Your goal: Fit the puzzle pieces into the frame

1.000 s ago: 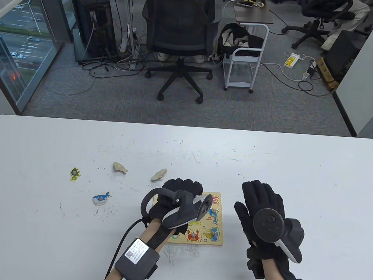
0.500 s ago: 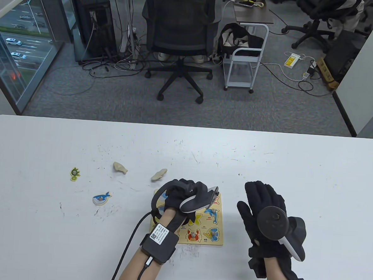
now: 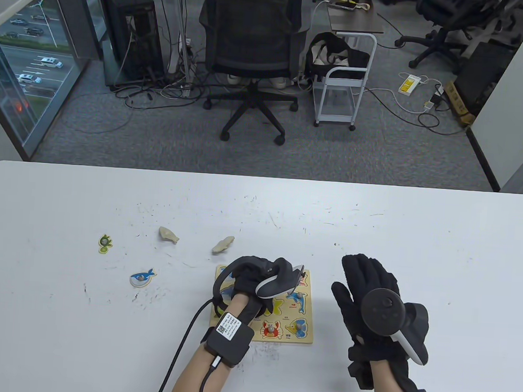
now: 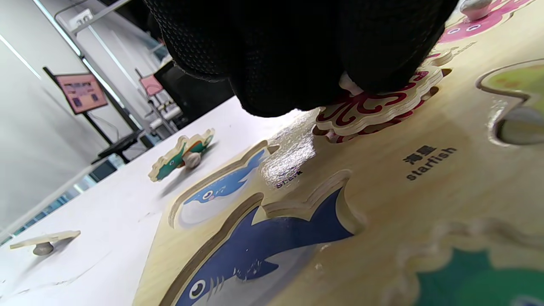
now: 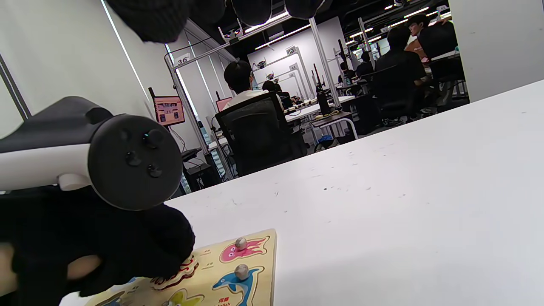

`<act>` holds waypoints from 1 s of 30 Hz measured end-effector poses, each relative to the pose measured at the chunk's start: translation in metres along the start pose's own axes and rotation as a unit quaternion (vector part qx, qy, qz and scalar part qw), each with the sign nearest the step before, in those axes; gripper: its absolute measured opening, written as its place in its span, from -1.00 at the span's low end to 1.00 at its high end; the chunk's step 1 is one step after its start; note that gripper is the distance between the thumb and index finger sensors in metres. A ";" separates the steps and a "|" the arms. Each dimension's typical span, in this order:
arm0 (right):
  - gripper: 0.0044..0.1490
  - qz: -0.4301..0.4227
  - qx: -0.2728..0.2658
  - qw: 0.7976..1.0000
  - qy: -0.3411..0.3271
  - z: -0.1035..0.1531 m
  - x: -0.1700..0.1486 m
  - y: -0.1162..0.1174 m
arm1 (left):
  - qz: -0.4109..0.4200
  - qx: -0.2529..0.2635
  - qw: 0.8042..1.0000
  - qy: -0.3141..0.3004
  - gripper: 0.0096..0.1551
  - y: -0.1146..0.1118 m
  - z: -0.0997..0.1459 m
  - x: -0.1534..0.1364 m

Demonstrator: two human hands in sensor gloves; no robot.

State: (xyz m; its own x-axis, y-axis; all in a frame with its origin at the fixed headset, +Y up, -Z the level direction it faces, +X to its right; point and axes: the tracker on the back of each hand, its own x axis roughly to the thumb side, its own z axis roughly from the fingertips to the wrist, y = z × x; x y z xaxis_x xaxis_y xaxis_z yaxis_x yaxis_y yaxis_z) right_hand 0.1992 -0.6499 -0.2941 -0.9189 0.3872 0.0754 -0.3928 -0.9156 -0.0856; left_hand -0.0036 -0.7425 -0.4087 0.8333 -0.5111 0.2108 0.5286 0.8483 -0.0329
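Frame lies on the desk near its front edge, several pieces seated; four wait loose to the left, with open room.

Left wrist view: left hand pinches a red piece, tilted, half in its recess.

Right wrist view: right hand looks spread, idle.

Office: swivel chairs, desks, monitors.
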 end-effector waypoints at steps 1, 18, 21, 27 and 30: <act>-0.17 0.001 0.001 1.000 0.000 0.000 0.000 0.000 | -0.001 0.000 1.000 0.000 -0.53 0.000 0.000 0.000; -0.18 0.003 0.011 1.000 0.000 -0.001 0.001 0.002 | -0.011 0.011 1.000 -0.001 -0.50 0.007 0.006 -0.004; -0.18 0.001 0.010 1.000 0.000 -0.001 0.001 0.002 | -0.005 -0.001 1.000 -0.002 -0.44 0.009 0.006 -0.008; -0.18 -0.003 0.010 1.000 -0.002 -0.001 0.001 0.002 | 0.054 0.007 0.998 0.035 -0.38 0.022 0.006 -0.045; -0.18 -0.003 0.009 1.000 -0.001 -0.001 0.001 0.001 | 0.057 0.003 0.996 0.067 -0.34 0.026 0.004 -0.070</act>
State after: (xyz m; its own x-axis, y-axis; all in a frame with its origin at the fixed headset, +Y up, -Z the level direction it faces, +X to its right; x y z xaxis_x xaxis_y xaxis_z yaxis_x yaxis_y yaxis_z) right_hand 0.1980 -0.6504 -0.2954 -0.9166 0.3919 0.0788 -0.3972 -0.9152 -0.0680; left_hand -0.0485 -0.6839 -0.4207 0.9020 -0.4255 0.0731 0.4291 0.9022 -0.0433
